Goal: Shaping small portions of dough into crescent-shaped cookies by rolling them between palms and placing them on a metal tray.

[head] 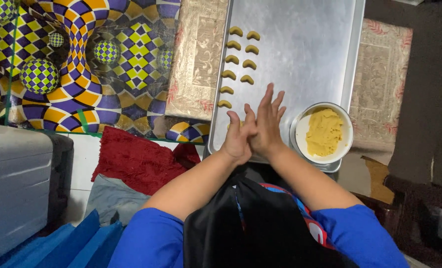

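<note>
Hands meet palm to palm over the near edge of a long metal baking tray (300, 44), seen from the head camera looking straight down. The left hand (238, 139) and right hand (268, 124) press flat against each other, fingers (273, 101) straight and only slightly fanned, tips pointing away from the person toward the far end of the tray. The right hand's fingertips reach further up the tray than the left's. A small sliver of yellow dough (240, 124) peeks out between the palms; how much dough sits there cannot be told.

On the tray, beyond the hands, ten small crescent-shaped dough pieces (238, 62) lie in two columns along the tray's left side, six in the outer column and four in the inner. The columns run along the tray's long axis, away from the person, and each crescent lies crosswise to them.

Just right of the hands, on the tray's near right corner, stands a round white bowl (300, 131) holding a lump of yellow dough mass (324, 131). The tray lies on a beige patterned cloth (196, 59). Left of the tray is a bright chequered mat (77, 54).
</note>
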